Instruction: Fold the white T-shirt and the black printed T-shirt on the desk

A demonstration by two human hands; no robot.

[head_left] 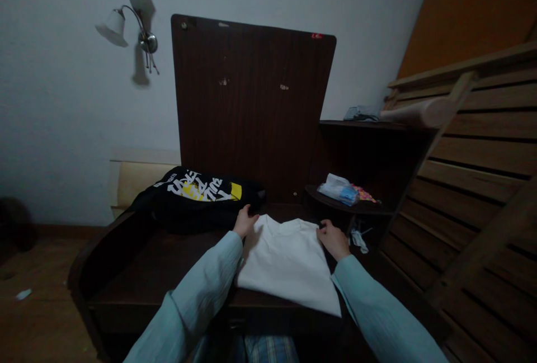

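A white T-shirt [289,262] lies folded on the dark wooden desk [126,273], its neckline towards the back and its lower edge over the front of the desktop. At the shirt's upper left corner, my left hand [245,222] is closed, thumb and fingers pinching the cloth. My right hand [334,240] pinches the upper right corner in the same way. Behind my left hand rests a black garment [197,195] with white and yellow lettering, in a loose heap.
A tall dark board [251,105] rises behind the desk. To the right, a corner shelf [373,206] holds a tissue pack [339,189] and a pink patterned item. Wooden slats [474,184] lean at the right. A lamp [146,41] is fixed to the wall.
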